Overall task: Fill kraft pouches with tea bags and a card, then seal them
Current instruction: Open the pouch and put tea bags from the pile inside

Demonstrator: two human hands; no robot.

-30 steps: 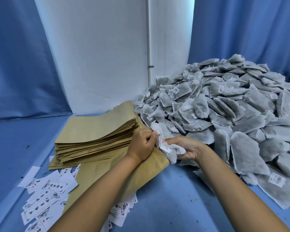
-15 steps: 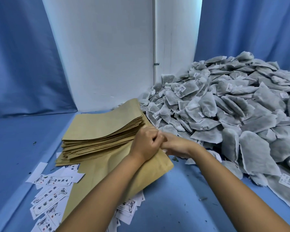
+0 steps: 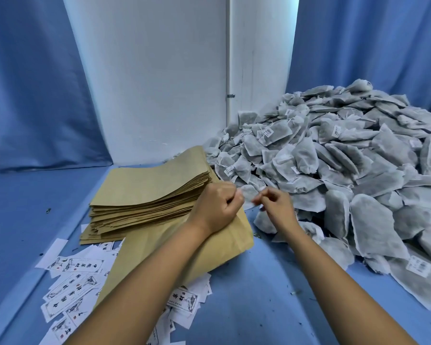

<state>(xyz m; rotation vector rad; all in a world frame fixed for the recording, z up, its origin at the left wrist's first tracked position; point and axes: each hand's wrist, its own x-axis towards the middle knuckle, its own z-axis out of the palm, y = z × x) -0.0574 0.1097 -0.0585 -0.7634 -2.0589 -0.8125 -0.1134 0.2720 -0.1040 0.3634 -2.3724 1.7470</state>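
Pouch (image 3: 184, 247) paper feels light, creasable beside the stack (image 3: 147, 195); my left hand (image 3: 219, 207) pinches its mouth, right hand (image 3: 275, 206) curled, empty.

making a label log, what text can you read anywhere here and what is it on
Printed cards: large black Chinese characters in a decorative border with a small red seal; too blurred and tilted to quote with confidence.
Card by the left forearm: two large characters, not reliably legible.
White tags on the tea bags: small print, too small to read.
Tag at lower right: printed lines, unreadable.
Kraft pouches: no text visible.
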